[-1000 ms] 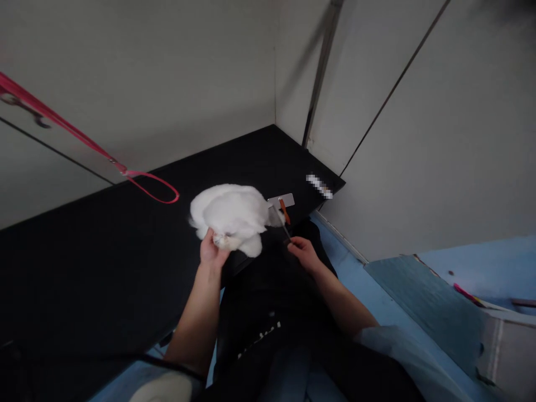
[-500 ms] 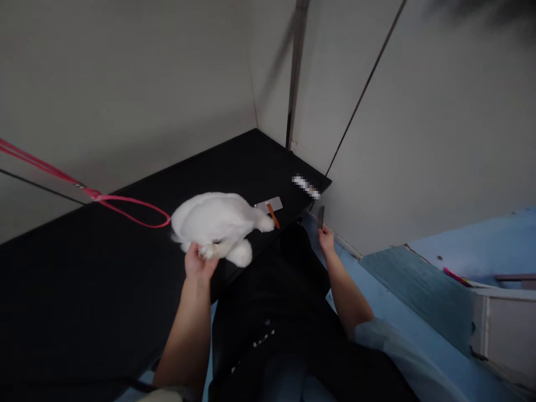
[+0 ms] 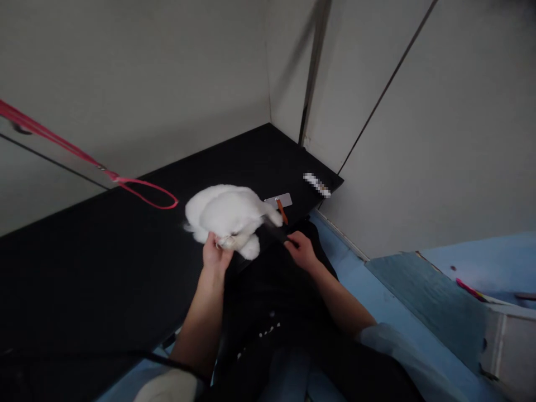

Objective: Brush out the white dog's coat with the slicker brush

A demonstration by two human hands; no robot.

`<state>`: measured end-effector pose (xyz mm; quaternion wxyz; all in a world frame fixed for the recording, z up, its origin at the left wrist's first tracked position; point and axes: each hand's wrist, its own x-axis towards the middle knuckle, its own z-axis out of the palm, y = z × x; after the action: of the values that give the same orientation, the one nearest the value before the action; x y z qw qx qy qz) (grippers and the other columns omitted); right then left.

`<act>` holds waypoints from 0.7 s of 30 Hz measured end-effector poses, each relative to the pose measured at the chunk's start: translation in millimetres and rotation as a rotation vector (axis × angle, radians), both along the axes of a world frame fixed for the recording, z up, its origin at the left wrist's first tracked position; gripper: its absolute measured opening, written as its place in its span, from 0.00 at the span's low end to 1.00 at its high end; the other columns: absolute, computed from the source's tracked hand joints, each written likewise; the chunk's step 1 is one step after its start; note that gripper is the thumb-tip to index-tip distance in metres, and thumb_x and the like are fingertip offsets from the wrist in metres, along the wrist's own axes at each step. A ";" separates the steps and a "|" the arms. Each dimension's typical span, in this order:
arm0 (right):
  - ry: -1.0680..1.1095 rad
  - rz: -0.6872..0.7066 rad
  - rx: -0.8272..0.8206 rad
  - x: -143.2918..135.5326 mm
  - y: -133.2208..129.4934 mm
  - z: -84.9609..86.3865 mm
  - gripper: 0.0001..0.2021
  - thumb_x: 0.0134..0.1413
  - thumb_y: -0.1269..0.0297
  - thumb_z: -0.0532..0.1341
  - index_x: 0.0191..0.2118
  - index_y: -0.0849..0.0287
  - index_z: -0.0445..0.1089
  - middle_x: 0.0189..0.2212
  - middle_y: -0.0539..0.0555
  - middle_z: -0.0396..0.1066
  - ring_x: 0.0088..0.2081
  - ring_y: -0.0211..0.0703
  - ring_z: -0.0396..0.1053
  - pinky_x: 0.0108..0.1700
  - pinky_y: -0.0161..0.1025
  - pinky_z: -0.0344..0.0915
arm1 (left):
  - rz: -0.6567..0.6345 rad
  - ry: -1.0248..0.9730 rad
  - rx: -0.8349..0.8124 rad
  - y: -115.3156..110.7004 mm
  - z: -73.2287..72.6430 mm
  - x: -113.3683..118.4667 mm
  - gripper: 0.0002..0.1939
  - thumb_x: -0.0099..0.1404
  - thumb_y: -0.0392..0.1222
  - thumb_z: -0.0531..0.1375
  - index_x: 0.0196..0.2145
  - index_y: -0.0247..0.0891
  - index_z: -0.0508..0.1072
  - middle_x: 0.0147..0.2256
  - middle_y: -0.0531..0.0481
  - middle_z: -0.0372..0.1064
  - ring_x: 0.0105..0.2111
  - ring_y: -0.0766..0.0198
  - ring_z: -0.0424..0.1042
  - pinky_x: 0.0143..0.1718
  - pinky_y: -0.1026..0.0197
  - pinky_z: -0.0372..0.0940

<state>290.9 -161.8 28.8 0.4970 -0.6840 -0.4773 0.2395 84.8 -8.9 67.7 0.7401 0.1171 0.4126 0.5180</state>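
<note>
A small white fluffy dog (image 3: pixel 226 209) lies on the black table (image 3: pixel 138 245) near its front edge. Under the dog's muzzle is my left hand (image 3: pixel 214 254), its fingers closed round the chin fur. My right hand (image 3: pixel 302 251) is closed on the handle of a dark comb (image 3: pixel 274 229), whose far end reaches the fur by the dog's front leg. An orange-brown tool (image 3: pixel 282 212) and a flat light plate (image 3: pixel 285 199) lie beside the dog's outstretched paw.
A pink looped leash (image 3: pixel 146 192) hangs at the left, by the dog's back. A blurred white item (image 3: pixel 317 185) lies near the table's right corner. A metal post (image 3: pixel 314 72) stands behind, and a teal board (image 3: pixel 431 301) is at the right.
My right hand has moved left with the comb, from beside the table to the dog's front. My left hand stays at the muzzle. The whole view has shifted slightly.
</note>
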 end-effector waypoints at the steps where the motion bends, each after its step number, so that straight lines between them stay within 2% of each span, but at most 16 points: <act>1: -0.142 0.096 0.028 -14.2 5.0 5.1 0.12 0.59 0.60 0.59 0.38 0.60 0.77 0.32 0.55 0.71 0.36 0.42 0.68 0.42 0.38 0.66 | 0.010 -0.012 -0.015 -2.1 2.7 1.9 0.10 0.67 0.39 0.58 0.27 0.38 0.69 0.23 0.53 0.72 0.24 0.67 0.73 0.33 0.67 0.71; 4: -0.482 0.256 0.024 -48.4 23.3 15.8 0.13 0.63 0.65 0.57 0.45 0.56 0.78 0.36 0.57 0.72 0.40 0.42 0.69 0.45 0.37 0.66 | 0.015 -0.057 -0.064 -7.4 10.4 5.3 0.15 0.71 0.40 0.54 0.27 0.37 0.70 0.22 0.52 0.71 0.21 0.68 0.71 0.30 0.67 0.71; 7: -0.654 0.257 -0.045 -63.5 37.4 20.5 0.14 0.65 0.67 0.56 0.47 0.53 0.79 0.36 0.56 0.72 0.39 0.42 0.68 0.45 0.37 0.66 | 0.008 -0.069 -0.108 -10.5 14.0 5.0 0.19 0.74 0.39 0.50 0.25 0.35 0.69 0.19 0.52 0.68 0.18 0.68 0.69 0.27 0.67 0.69; 10: -0.689 0.231 -0.071 -66.2 39.5 23.4 0.16 0.66 0.67 0.55 0.49 0.52 0.78 0.36 0.56 0.72 0.39 0.42 0.68 0.45 0.36 0.65 | 0.003 -0.078 -0.122 -11.5 13.0 3.7 0.19 0.72 0.38 0.52 0.23 0.35 0.67 0.19 0.52 0.68 0.18 0.67 0.69 0.27 0.65 0.70; 14: -0.689 0.308 -0.092 -65.8 34.5 29.1 0.16 0.67 0.66 0.54 0.50 0.49 0.77 0.35 0.55 0.72 0.38 0.42 0.68 0.42 0.35 0.65 | 0.039 -0.106 -0.138 -10.4 10.1 4.1 0.17 0.71 0.36 0.52 0.26 0.34 0.71 0.22 0.51 0.72 0.22 0.66 0.72 0.32 0.64 0.71; 18: -0.696 0.210 -0.100 -68.1 32.1 34.0 0.16 0.67 0.68 0.53 0.51 0.51 0.77 0.35 0.56 0.71 0.38 0.41 0.67 0.43 0.35 0.65 | 0.024 -0.142 -0.114 -11.4 11.2 7.1 0.18 0.70 0.33 0.52 0.22 0.35 0.67 0.18 0.54 0.66 0.18 0.70 0.67 0.29 0.67 0.69; 21: -0.711 0.266 -0.078 -71.0 31.3 36.6 0.15 0.67 0.67 0.55 0.50 0.50 0.77 0.35 0.55 0.71 0.38 0.41 0.67 0.42 0.35 0.64 | 0.009 -0.124 -0.083 -14.5 16.1 10.4 0.15 0.70 0.37 0.54 0.26 0.34 0.71 0.24 0.50 0.73 0.24 0.66 0.73 0.33 0.64 0.72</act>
<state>219.9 -130.5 65.4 0.2385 -0.6751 -0.6949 0.0677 95.2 -23.4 83.8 0.7662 0.0520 0.3875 0.5100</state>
